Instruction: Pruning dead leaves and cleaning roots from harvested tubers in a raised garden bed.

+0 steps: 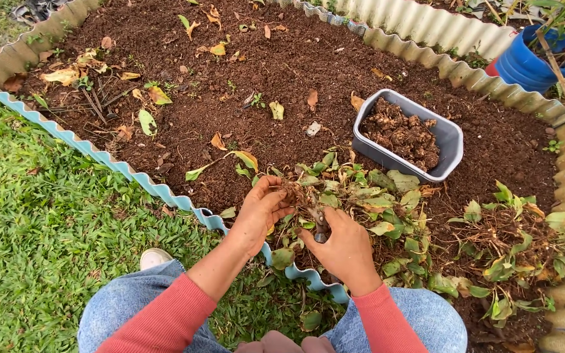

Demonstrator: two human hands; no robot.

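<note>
Left hand: the left hand (258, 210), just below the middle of the frame, has its fingers curled around a clump of roots (293, 193) with soil on it.
Right hand: the right hand (342, 247), lower centre, grips a dark tool (321, 230); only a short stub shows between thumb and fingers, so its kind is hard to make out.
Roots: at the centre of the frame, between both hands, over the near edge of the bed; their lower part is hidden by the hands.
Pulled plants: a heap of leafy stems (374, 209) lies right of the hands, a second heap (514, 245) at lower right.
Tub: a grey tub (449, 140), upper right of centre, holds brown lumps too small to identify.
Bed edge: a wavy sheet border (99, 157) runs from upper left to the knees.
Bucket: a blue bucket (524, 62) is cut off at the top right corner.
</note>
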